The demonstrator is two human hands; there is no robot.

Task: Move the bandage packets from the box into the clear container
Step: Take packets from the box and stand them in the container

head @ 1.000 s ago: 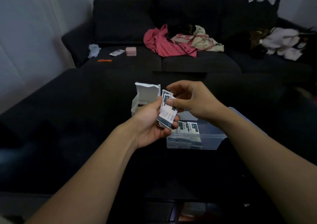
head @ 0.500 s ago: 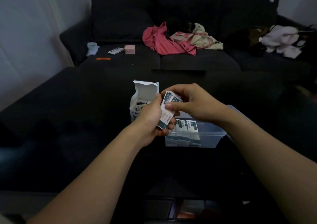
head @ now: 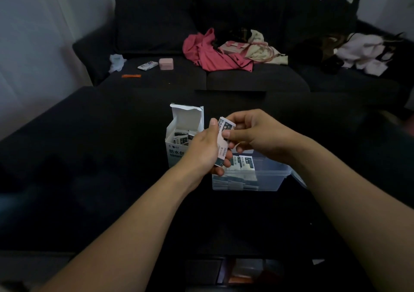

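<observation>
Holding a small stack of bandage packets (head: 222, 144) upright between them, both hands sit over the middle of the dark bench (head: 89, 179). The left hand (head: 205, 151) grips the stack from the left and below, its fingers (head: 226, 160) curled and clamped round the lower end. The right hand (head: 253, 135) meets it from the right, thumb and forefinger pinched together on the upper part of the top packet.

Compared with a second ago, the stack has been squared up: then the packets were fanned out and tilted, with two or three separate edges showing, whereas now they read as one tidy bundle held closer to vertical. The right hand has drawn in nearer to the left, and both have shifted slightly up and away from the person.

The white box (head: 179, 139) stands just left of the hands with its lid flap raised; more packets lie loose inside it, and more of the interior shows now than before. The clear container (head: 273, 177) sits on the bench just beside the box, below and right of the hands, with a layer of packets already lying flat in its left half. It has not moved.

Beyond the bench's far edge, a dark sofa (head: 156, 23) carries a pink garment (head: 208, 54), a small pink case (head: 166, 64) and other scattered clothing.
</observation>
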